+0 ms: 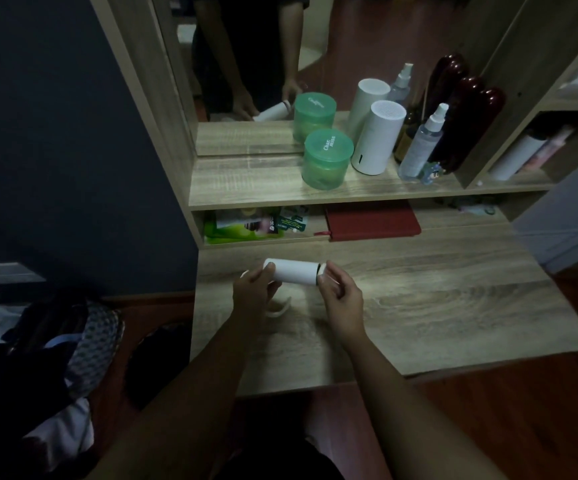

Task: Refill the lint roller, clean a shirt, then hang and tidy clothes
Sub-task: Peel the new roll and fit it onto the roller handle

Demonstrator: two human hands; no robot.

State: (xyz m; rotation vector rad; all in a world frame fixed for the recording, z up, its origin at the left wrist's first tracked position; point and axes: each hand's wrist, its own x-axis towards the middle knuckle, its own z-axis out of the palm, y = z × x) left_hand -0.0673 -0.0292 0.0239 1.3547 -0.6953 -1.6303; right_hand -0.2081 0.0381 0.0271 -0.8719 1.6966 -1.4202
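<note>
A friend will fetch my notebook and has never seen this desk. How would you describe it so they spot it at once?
Under the wooden shelf that carries the green tub is a low slot. The notebook lies flat there, right of the green packets; it is the slot's only dark red thing.

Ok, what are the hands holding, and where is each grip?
The white lint roll, held by both ends over the desk: the left hand grips its left end, the right hand pinches its right end.
</note>
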